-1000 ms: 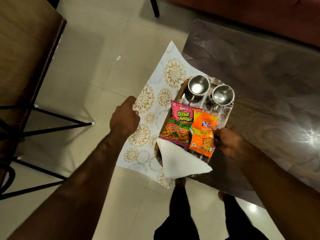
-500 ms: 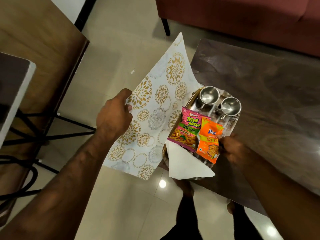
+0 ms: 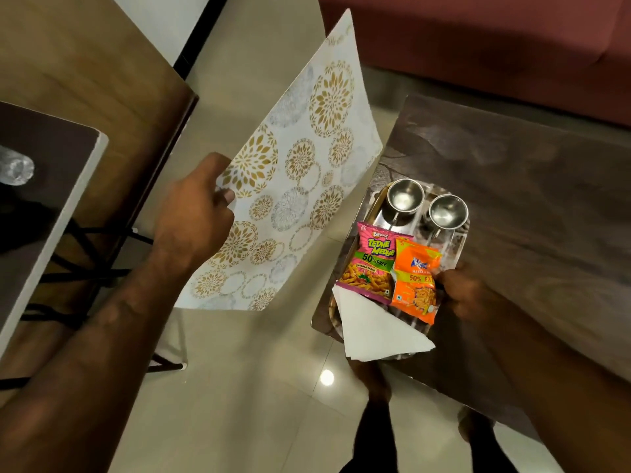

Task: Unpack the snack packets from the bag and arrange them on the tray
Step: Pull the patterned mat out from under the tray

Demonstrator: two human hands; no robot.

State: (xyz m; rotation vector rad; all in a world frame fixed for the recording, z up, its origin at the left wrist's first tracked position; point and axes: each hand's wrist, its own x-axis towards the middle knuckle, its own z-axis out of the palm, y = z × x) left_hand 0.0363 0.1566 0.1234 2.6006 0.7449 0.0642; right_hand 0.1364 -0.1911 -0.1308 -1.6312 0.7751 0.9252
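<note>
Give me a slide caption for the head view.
Left hand lifts patterned bag; right hand adjusts orange packet on tray.

left hand point(image 3: 194, 216): grips bag point(image 3: 290, 186) | right hand point(image 3: 467, 291): touches orange packet point(image 3: 415, 281)

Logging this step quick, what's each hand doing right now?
Left hand: grip closed on the patterned paper bag, lifted off the table.
Right hand: touching the orange snack packet; grip cannot be told.

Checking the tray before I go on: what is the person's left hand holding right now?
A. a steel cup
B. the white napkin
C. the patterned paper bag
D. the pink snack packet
C: the left hand grips the patterned paper bag in the air left of the tray; the pink snack packet lies on the tray.
</note>
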